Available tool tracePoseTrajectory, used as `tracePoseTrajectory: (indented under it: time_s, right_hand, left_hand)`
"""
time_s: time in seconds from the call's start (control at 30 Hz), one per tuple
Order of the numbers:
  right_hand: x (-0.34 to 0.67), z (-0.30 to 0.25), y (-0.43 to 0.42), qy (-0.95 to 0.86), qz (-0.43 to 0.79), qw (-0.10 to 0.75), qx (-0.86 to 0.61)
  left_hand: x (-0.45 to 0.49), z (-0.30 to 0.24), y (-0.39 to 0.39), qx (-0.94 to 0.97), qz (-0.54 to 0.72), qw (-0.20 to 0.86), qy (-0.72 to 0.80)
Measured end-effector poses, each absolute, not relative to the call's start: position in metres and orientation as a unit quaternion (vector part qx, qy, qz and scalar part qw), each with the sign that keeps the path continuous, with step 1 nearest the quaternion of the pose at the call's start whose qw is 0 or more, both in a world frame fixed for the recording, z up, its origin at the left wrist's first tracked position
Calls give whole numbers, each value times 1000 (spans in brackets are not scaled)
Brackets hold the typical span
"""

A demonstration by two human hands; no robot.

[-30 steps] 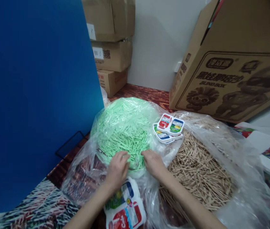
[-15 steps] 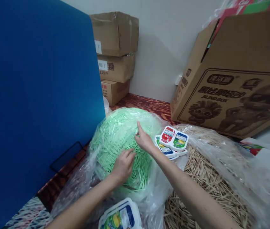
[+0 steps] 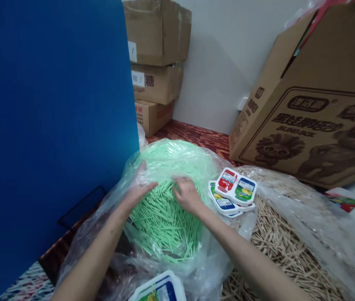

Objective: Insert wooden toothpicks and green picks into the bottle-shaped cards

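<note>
A clear plastic bag (image 3: 208, 156) full of thin, pale green paper shreds (image 3: 164, 221) lies in front of me. My left hand (image 3: 136, 190) is at the left side of the bag's mouth, thumb apart and fingers raised against the film, slightly blurred. On the right side of the mouth, my right hand (image 3: 187, 194) touches the film's edge above the shreds, its thumb apart from the bent fingers. Neither hand visibly holds any shreds. Just right of the right hand, several white-edged twin packs (image 3: 236, 186) with red, blue and green labels lie stacked on plastic.
A second plastic bag of brown shreds (image 3: 277, 238) lies at the right. Another labelled pack (image 3: 161, 288) is at the bottom edge. A blue panel (image 3: 54, 104) stands left, stacked cartons (image 3: 157, 83) behind it. A large printed carton (image 3: 305, 121) leans at the right by the wall.
My left hand has moved up and left from the shreds to the bag's side, fingers opening. My right hand's raised index finger has come down to the film. The view has shifted slightly.
</note>
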State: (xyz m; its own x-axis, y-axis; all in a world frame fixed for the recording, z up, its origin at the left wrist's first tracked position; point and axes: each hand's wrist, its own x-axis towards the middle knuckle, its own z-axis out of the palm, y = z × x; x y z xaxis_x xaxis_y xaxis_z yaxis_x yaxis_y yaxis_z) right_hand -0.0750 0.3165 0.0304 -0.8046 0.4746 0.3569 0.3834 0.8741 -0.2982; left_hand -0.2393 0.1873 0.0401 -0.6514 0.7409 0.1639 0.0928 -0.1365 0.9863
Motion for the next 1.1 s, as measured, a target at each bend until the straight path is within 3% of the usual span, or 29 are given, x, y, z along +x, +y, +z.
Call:
tracePoseTrajectory:
  time_s: [0.1, 0.23, 0.33, 0.5, 0.57, 0.73, 0.97, 1.1]
  right_hand:
    - [-83, 56, 358, -927, 111, 170, -317]
    - [-88, 78, 388, -939, -8, 167, -302]
    - [-97, 77, 390, -932, -28, 154, -328]
    - [-114, 53, 379, -912, 4, 138, -387]
    - [-116, 44, 379, -901, -5, 150, -407]
    - [-111, 37, 396, -900, -10, 125, -418]
    - [-115, 37, 409, -928, -30, 125, -350]
    - [-127, 32, 408, -942, -28, 84, -325]
  left_hand:
    - [-266, 51, 192, 293, 739, 328, 511]
    - [-299, 54, 204, 175, 767, 330, 522]
    - [-305, 51, 203, 125, 761, 356, 528]
    - [-276, 34, 186, 301, 701, 430, 484]
    - [-264, 21, 185, 357, 626, 391, 573]
    - [-270, -7, 207, 294, 539, 168, 771]
    - [-275, -29, 219, 225, 467, 83, 851]
    - [-272, -41, 208, 222, 420, 62, 878]
